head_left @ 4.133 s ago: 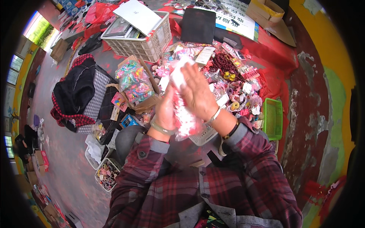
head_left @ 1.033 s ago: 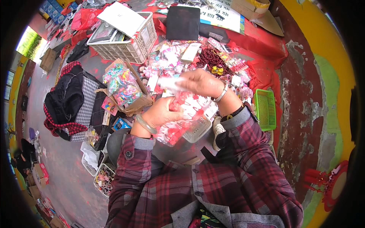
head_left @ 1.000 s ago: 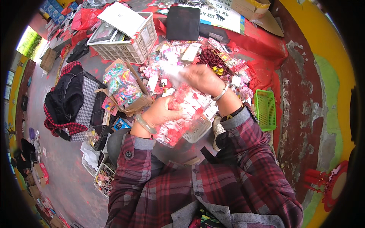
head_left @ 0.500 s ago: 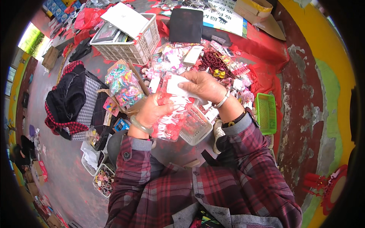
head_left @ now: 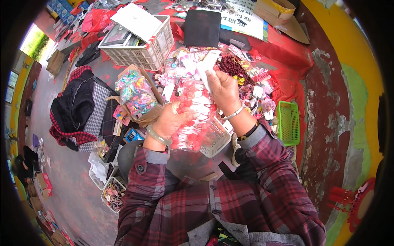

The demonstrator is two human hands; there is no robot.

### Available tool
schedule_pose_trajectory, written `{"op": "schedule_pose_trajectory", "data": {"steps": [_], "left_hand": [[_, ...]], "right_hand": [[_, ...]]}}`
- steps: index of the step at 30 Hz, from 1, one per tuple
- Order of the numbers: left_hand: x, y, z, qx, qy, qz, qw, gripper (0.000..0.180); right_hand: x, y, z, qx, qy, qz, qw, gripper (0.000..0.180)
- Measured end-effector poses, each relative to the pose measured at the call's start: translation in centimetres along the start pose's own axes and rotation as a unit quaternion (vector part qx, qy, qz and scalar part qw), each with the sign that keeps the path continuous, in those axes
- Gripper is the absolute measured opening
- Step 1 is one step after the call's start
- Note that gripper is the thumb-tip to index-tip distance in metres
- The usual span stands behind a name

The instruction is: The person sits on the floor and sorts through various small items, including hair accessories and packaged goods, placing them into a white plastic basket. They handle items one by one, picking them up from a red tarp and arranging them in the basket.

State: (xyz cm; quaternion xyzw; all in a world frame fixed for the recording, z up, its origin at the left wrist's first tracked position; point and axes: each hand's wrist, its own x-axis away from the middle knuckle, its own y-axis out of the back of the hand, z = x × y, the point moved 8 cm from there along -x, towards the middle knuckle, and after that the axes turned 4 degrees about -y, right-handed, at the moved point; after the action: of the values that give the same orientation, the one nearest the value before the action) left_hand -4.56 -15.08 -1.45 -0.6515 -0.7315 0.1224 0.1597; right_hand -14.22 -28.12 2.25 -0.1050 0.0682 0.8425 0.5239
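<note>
My left hand is closed round the side of a clear plastic bag filled with red and white pieces, its thumb lying across the front. What the pieces are I cannot make out. At the bag's upper right, my right hand pinches a narrow white strip, paper or card, between thumb and fingers. Behind the strip lies a heap of packaged trinkets, with dark red beads on its right. Under the bag stands a white plastic basket, partly hidden.
Left of my hands is a cardboard box of colourful bagged items. Clothes lie farther left. A large white crate stands behind, a green basket to the right. Near my left knee is a small basket of trinkets.
My right hand has turned upright and moved slightly right, and the white piece in it now stands edgewise, pointing away from me. My left hand and the bag have shifted a little to the right.
</note>
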Motion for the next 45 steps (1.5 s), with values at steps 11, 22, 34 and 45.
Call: {"op": "schedule_pose_trajectory", "data": {"steps": [11, 22, 34, 45], "left_hand": [[0.0, 0.2, 0.3, -0.118, 0.027, 0.007, 0.993, 0.028], [0.0, 0.0, 0.6, -0.072, -0.006, 0.013, 0.997, 0.027], [0.1, 0.0, 0.8, -0.073, 0.022, -0.001, 0.997, 0.028], [0.2, -0.6, 0.7, -0.001, 0.032, 0.039, 0.999, 0.034]], "right_hand": [[1.0, -3.0, 1.1, 0.167, -0.061, 0.242, 0.954, 0.034], [0.3, -1.2, -4.4, -0.087, -0.283, 0.175, 0.939, 0.028], [1.8, -3.1, -2.2, -0.079, -0.285, 0.341, 0.892, 0.027], [1.4, -2.7, -0.6, -0.115, -0.267, 0.330, 0.898, 0.022]]}}
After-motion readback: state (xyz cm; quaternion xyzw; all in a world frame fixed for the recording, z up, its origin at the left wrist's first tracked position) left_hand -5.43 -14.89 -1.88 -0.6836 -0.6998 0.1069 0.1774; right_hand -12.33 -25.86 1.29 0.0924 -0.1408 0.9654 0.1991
